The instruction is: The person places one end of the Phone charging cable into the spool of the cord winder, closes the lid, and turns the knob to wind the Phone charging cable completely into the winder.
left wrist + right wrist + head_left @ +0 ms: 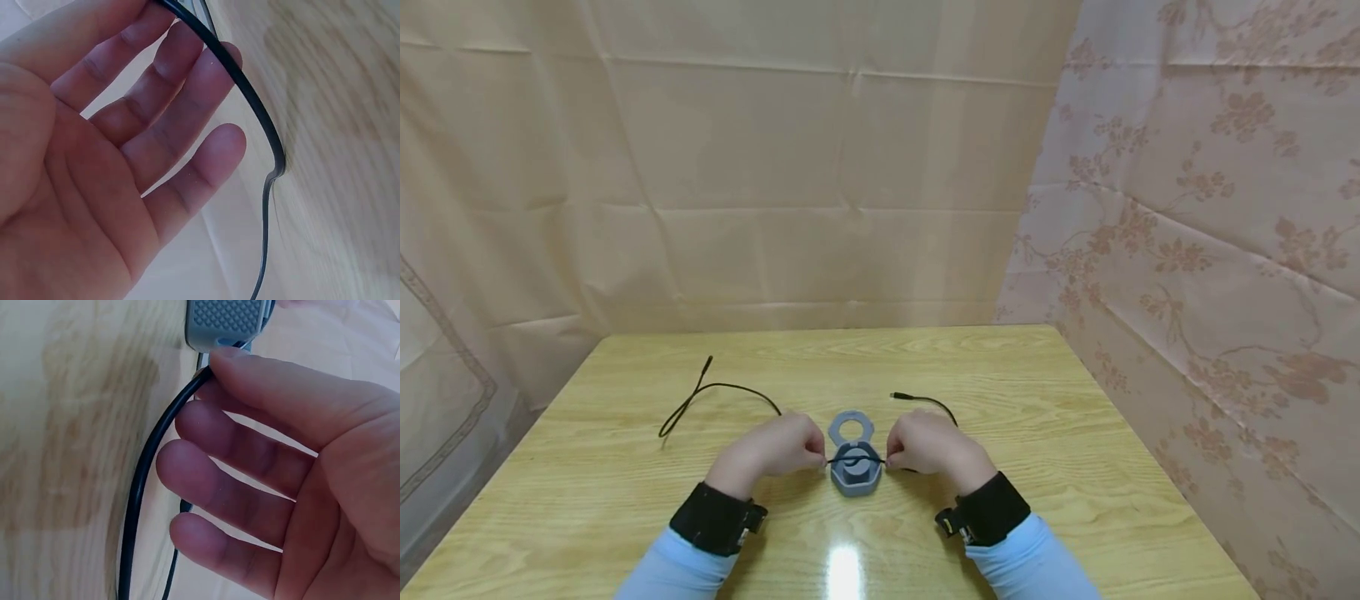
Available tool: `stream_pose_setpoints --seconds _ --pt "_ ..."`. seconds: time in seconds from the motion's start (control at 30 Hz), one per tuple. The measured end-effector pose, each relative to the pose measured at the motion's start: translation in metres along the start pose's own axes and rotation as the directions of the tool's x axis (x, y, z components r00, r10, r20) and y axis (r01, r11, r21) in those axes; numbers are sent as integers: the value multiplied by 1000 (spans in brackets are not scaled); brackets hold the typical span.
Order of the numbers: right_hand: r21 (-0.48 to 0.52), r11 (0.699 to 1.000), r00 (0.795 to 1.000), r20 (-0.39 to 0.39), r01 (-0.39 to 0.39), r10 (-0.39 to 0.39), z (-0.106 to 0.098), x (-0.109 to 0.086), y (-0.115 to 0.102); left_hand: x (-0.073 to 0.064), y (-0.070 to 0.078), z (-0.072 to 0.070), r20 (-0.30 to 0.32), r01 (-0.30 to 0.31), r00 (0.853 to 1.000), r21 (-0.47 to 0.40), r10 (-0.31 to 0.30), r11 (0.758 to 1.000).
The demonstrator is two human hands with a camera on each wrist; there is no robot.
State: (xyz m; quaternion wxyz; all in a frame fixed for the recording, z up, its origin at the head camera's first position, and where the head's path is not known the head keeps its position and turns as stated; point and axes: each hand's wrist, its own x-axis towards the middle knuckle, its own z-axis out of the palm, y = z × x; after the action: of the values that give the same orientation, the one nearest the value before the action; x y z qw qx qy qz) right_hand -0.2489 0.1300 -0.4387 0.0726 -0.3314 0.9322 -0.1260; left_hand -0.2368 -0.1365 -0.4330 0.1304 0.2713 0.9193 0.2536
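Observation:
A grey octagonal cable winder (856, 478) lies on the table with its ring-shaped lid (851, 427) flipped back, away from the person. Across its round core runs a thin black cable (763, 398). My left hand (781, 446) pinches the cable just left of the winder, and my right hand (925, 443) pinches it just right of it. In the left wrist view the cable (250, 94) passes in front of the loosely bent fingers. The right wrist view shows thumb and index finger gripping the cable (140, 469) beside the winder's textured side (226, 319).
One cable end with a connector (707, 365) lies looped at the table's left; the other connector (902, 396) lies behind the right hand. The wooden table (1000, 367) backs onto a beige cloth (775, 167), with a floral cloth (1210, 208) on the right.

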Motion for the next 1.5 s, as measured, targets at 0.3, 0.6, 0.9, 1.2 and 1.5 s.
stream_pose_setpoints --seconds 0.3,0.6,0.9,1.2,1.5 --pt "-27 999 1000 -5 -27 27 4 4 -6 1 2 0 10 38 999 -17 -37 999" --pt "-19 998 998 12 -56 56 6 5 -6 0 4 -1 11 -31 999 -11 32 999" --pt "-36 998 998 3 -55 55 7 7 -5 -1 13 -1 26 -37 999 -16 37 999" --pt "95 992 996 25 -87 85 9 4 -5 2 10 2 30 6 1000 5 -6 1000" --pt "215 968 991 76 -128 114 7 2 -10 2 17 6 20 71 997 37 -72 997"
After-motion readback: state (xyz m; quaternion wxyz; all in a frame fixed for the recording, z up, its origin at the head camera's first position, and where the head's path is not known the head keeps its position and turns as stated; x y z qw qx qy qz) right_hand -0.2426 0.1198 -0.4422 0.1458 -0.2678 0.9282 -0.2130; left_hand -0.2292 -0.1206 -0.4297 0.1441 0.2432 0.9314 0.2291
